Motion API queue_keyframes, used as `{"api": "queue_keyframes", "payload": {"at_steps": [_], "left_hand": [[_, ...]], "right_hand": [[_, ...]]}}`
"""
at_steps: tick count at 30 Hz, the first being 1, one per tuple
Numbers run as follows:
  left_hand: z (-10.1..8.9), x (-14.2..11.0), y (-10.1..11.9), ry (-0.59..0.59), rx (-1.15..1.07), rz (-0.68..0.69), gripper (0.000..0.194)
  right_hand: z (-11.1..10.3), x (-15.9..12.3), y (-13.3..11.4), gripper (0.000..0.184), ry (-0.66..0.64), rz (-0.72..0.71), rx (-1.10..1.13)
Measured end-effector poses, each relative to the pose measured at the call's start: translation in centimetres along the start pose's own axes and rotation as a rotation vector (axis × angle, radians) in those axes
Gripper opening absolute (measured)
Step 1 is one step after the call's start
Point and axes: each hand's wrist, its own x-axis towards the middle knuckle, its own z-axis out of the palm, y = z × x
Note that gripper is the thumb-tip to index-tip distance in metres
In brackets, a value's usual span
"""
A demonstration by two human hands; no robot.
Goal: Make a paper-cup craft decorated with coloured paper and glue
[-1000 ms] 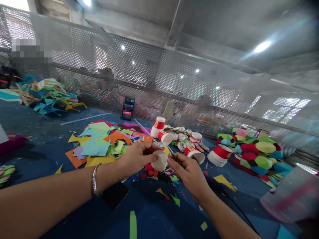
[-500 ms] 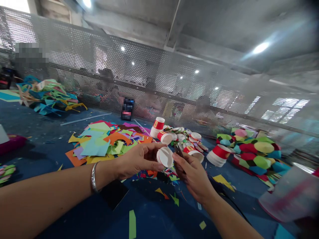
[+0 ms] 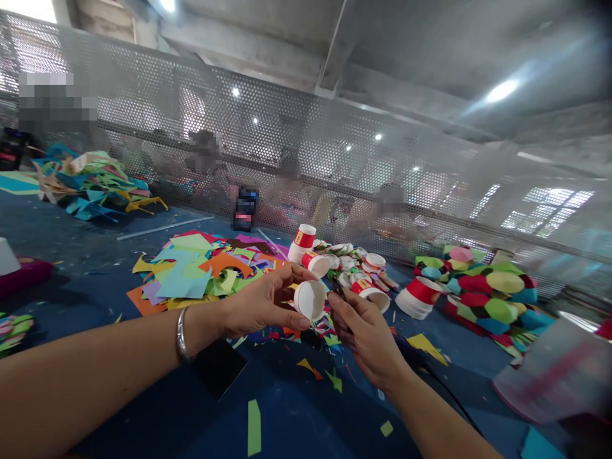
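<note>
My left hand grips a small white paper cup between thumb and fingers, its open mouth turned toward my right hand. The cup looks short, with a pale inside. Closed around dark scissors, my right hand is just right of the cup. Fingers cover most of the scissors, and only a dark part shows at the top. Behind my hands, red-and-white paper cups stand and lie on the blue table.
Coloured paper scraps are heaped behind my left hand. Colourful patchwork pieces and a translucent container are at right. A perforated metal screen runs along the back. A dark cable lies by my right forearm.
My left hand has shifted slightly left and turned the cup, so its open inside shows more. My right hand has tilted a little, and less of the scissors shows.
</note>
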Motion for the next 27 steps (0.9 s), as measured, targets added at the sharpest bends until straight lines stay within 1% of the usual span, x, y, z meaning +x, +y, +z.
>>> {"api": "queue_keyframes", "payload": {"at_steps": [4, 8, 13, 16, 20, 27], "left_hand": [[-0.8, 0.2, -0.2, -0.017, 0.029, 0.021, 0.062], [-1.3, 0.5, -0.4, 0.005, 0.104, 0.026, 0.061], [-1.8, 0.6, -0.5, 0.056, 0.254, 0.097, 0.054], [-1.9, 0.7, -0.5, 0.091, 0.32, 0.137, 0.051], [-1.7, 0.8, -0.6, 0.106, 0.381, 0.154, 0.049], [-1.5, 0.8, -1.6, 0.128, 0.521, 0.152, 0.055]], "right_hand": [[-0.2, 0.0, -0.1, 0.032, -0.008, -0.039, -0.029], [-0.3, -0.1, -0.2, 0.034, -0.026, -0.058, -0.075], [-0.4, -0.1, -0.2, 0.034, -0.063, -0.089, -0.243], [-0.2, -0.2, -0.4, 0.032, -0.111, -0.09, -0.345], [0.1, -0.3, -0.5, 0.028, -0.174, -0.108, -0.442], [0.0, -0.1, 0.1, 0.024, -0.222, -0.131, -0.504]]}}
